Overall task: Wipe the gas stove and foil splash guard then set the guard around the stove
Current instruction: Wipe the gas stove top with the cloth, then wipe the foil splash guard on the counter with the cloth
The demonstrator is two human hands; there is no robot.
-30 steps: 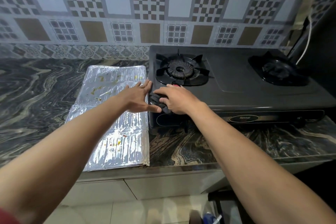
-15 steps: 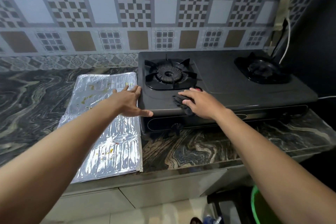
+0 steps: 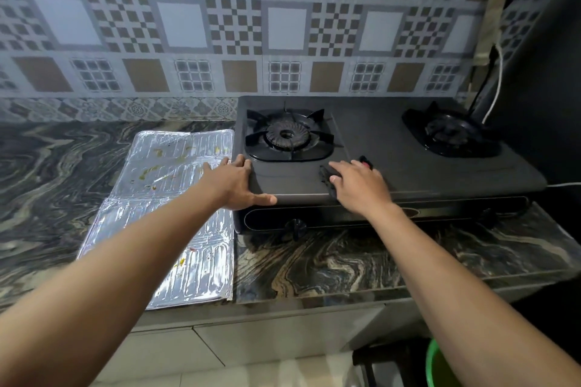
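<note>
A black two-burner gas stove (image 3: 371,138) stands on the marble counter against the tiled wall. My left hand (image 3: 234,184) rests flat on its front left corner, fingers straight and thumb along the front edge. My right hand (image 3: 358,185) presses a dark cloth (image 3: 325,177) onto the stove top between the burners, near the front; most of the cloth is hidden under the palm. The foil splash guard (image 3: 163,185) lies flat on the counter left of the stove, folded in panels, with yellow and red food stains.
The left burner (image 3: 287,137) and right burner (image 3: 451,133) carry black pan supports. A white cable (image 3: 496,82) hangs down the wall at the right. The marble counter (image 3: 330,261) runs along the front. A green bucket rim (image 3: 435,364) shows low on the right.
My right hand has slid the cloth rightward along the stove's front, from the left front corner toward the middle. My left hand stays on the stove's left corner.
</note>
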